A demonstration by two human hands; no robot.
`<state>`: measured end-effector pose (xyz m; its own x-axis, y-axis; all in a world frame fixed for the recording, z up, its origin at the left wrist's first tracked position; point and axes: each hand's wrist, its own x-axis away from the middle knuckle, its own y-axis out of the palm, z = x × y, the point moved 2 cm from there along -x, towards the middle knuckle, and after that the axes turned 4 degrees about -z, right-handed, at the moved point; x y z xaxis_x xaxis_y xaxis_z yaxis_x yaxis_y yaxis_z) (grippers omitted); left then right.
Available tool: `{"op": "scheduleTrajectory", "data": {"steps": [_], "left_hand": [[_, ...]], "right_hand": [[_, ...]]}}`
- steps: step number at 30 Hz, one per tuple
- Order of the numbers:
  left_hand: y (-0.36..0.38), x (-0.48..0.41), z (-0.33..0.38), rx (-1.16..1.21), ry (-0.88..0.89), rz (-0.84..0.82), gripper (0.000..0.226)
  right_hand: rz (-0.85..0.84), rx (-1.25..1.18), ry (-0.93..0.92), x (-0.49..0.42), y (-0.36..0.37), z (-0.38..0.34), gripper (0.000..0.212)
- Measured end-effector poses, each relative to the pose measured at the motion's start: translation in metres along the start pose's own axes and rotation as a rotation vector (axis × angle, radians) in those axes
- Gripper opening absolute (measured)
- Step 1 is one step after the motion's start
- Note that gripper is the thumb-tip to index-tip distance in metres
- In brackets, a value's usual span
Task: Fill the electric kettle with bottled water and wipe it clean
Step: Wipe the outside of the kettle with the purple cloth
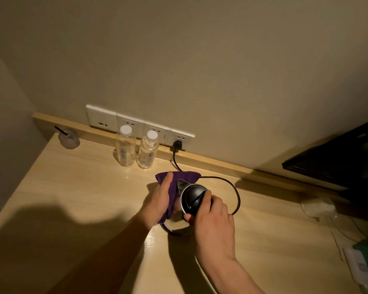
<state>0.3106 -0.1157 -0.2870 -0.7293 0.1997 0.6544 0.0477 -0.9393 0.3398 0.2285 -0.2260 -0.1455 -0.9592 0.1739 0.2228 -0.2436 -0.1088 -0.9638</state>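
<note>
Kettle: the electric kettle (186, 205) stands just below the centre of the frame on the pale wooden surface (83, 187), its dark lid down and its shiny steel side facing the camera.
Left hand: the left hand (159, 200) lies flat, fingers nearly straight, pressing a purple cloth (179, 177) against the kettle's left side (the cloth also drapes past the spout toward the wall).
Right hand: the right hand (214, 215) is curled around the kettle's handle at the right of the lid, thumb against the steel rim.
Cord: a black cord (236, 192) loops right of the kettle and runs up to a plug (177, 143) in the wall sockets.
Bottles: two clear capped water bottles (136, 149) stand upright side by side at centre left by the wall.
</note>
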Motion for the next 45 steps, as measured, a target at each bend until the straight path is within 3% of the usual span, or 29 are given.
{"op": "scheduleTrajectory", "data": {"steps": [4,9,15,17,20,23,26,28,32,37,40,45], "left_hand": [[-0.014,-0.029,-0.029,-0.010,-0.075,0.033,0.092],[0.022,0.053,0.016,0.061,0.057,-0.018,0.101],[0.032,0.077,-0.001,-0.073,0.133,0.127,0.132],[0.028,0.078,0.002,-0.111,0.123,0.172,0.126],[0.022,0.069,0.005,-0.155,0.092,0.155,0.079],[0.015,0.061,0.006,-0.138,0.061,0.147,0.076],[0.024,0.072,0.013,-0.102,0.091,0.129,0.053],[0.035,0.080,0.013,-0.102,0.162,0.093,0.061],[0.048,0.090,-0.009,-0.081,0.325,0.153,0.103],[0.037,0.084,-0.030,0.060,0.280,0.277,0.081],[0.027,0.074,-0.038,0.079,0.176,0.253,0.089],[0.020,0.058,-0.015,0.025,0.120,0.215,0.066]], "right_hand": [[-0.024,-0.200,-0.140,-0.006,-0.017,0.013,0.077],[-0.287,-0.392,-0.347,-0.030,-0.034,0.040,0.089],[-0.244,-0.444,-0.359,-0.034,-0.024,0.049,0.092],[-0.198,-0.458,-0.336,-0.033,-0.020,0.049,0.091],[-0.095,-0.521,-0.283,-0.028,-0.017,0.044,0.077],[-0.074,-0.551,-0.243,-0.025,-0.015,0.041,0.067],[-0.118,-0.531,-0.247,-0.027,-0.017,0.040,0.068],[-0.170,-0.517,-0.280,-0.030,-0.022,0.041,0.068],[-0.286,-0.533,-0.349,-0.037,-0.032,0.050,0.052],[-0.265,-0.561,-0.339,-0.036,-0.033,0.052,0.055],[-0.216,-0.569,-0.286,-0.031,-0.027,0.050,0.049],[-0.127,-0.484,-0.186,-0.025,-0.019,0.042,0.048]]}}
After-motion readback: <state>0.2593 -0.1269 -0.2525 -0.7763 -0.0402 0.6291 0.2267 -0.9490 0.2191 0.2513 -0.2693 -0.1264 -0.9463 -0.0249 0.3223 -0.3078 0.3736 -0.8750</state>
